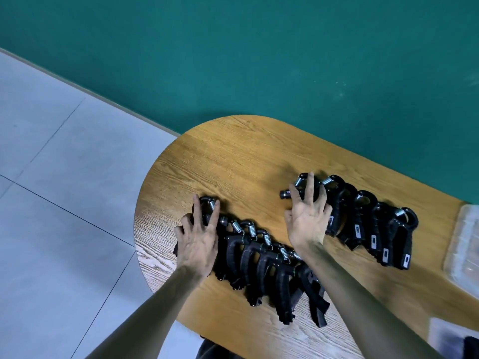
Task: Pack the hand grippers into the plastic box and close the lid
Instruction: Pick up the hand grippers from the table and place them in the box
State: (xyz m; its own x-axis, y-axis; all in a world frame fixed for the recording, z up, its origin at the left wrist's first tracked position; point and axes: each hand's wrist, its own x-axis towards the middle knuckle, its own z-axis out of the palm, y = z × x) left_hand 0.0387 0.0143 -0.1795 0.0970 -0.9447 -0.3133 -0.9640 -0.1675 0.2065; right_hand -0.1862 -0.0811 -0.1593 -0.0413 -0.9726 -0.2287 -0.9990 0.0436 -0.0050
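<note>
The left hand (198,242) lies on the end hand gripper of the left row (259,263), its spread, bent fingers draped over the top ring; a firm grip cannot be told. The right hand (308,218) does the same on the end one of the right row (373,229). Both hands hide those grippers. The plastic box (464,247) sits right of the rows, cut off by the picture edge. Bare desk (233,156) lies beyond the rows.
</note>
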